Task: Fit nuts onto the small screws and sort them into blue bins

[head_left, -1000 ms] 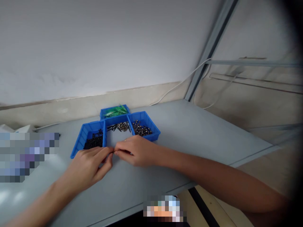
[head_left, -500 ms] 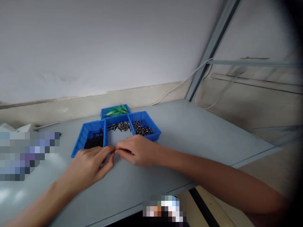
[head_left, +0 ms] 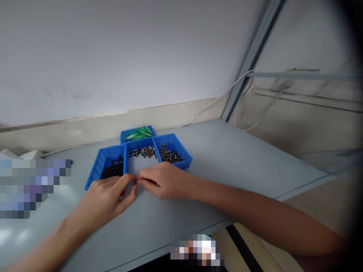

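just the small part (head_left: 135,182) has moved a bit since a moment ago, showing more shine between the fingertips of the left hand (head_left: 109,196) and right hand (head_left: 163,183). both hands are pinched nearly closed on it, over the near desk (head_left: 153,223). farther on, black bits (head_left: 113,169) lie in the left blue box (head_left: 96,162), shiny bits (head_left: 170,155) in the right blue box (head_left: 185,164), loose bits (head_left: 147,152) between. green things (head_left: 140,133) sit in the far blue box (head_left: 138,144).
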A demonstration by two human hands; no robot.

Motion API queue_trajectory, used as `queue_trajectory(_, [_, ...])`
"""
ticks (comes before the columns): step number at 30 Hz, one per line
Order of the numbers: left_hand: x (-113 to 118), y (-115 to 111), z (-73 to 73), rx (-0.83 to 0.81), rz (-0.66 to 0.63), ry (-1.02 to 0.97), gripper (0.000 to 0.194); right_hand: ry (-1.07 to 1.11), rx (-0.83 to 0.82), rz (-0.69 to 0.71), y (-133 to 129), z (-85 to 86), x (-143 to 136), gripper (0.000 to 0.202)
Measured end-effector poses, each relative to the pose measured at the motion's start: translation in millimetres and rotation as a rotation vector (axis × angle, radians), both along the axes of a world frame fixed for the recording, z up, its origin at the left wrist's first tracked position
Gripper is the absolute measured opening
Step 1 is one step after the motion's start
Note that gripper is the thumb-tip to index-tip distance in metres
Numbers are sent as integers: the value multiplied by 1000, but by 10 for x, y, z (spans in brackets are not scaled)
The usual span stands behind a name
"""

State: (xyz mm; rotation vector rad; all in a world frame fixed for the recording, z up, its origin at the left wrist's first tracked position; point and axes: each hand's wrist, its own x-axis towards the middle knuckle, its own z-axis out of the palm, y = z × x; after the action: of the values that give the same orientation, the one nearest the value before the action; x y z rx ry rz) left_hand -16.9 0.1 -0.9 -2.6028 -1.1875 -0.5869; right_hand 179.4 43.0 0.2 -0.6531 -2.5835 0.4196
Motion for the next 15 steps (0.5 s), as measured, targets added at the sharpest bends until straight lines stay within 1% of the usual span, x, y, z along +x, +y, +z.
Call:
queue_trajectory(5, [6,-2,17,-7,-20,17,21,4,3,-13,4,-7,-2,18])
queue_trajectory(9, [3,0,2,-8,-5,16,24,5,22,-24,3,-10,-8,18])
queue_trajectory(15, [6,9,-12,-8,12,10,21,6,10,-31,-8,3,1,16])
